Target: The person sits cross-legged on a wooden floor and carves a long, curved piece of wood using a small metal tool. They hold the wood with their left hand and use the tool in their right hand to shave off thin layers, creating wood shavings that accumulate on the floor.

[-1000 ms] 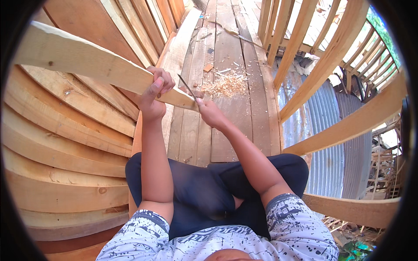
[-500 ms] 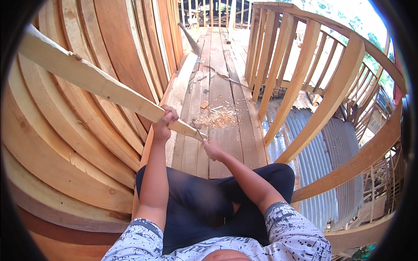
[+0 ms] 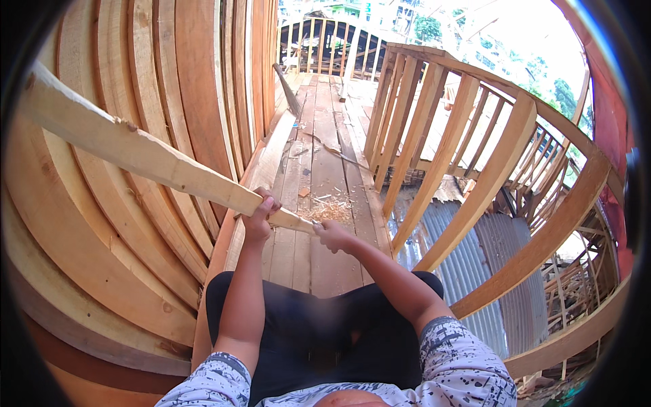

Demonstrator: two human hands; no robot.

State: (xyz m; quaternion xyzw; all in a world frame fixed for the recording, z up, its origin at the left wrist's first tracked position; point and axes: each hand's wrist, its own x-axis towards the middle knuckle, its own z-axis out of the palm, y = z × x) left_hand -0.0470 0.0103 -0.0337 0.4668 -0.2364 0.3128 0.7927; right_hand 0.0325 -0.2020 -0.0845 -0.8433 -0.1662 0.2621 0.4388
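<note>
My left grip (image 3: 258,216) is clenched around the long wooden batten (image 3: 146,154) near its lower end. The batten slants up and away to the left from the pile of wood shavings (image 3: 331,210), crossing the curved hull planks (image 3: 169,88). My right grip (image 3: 332,235) is closed at the batten's tapered tip, just beside the shavings; what it grasps I cannot tell. The shavings lie on the plank deck (image 3: 319,156), ahead of my knees.

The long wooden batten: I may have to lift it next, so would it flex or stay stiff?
The long wooden batten is probably stiff: it runs straight past the left hand. Likely top-heavy, since most overhangs that grip. Its rough, chipped edge may splinter.
</note>
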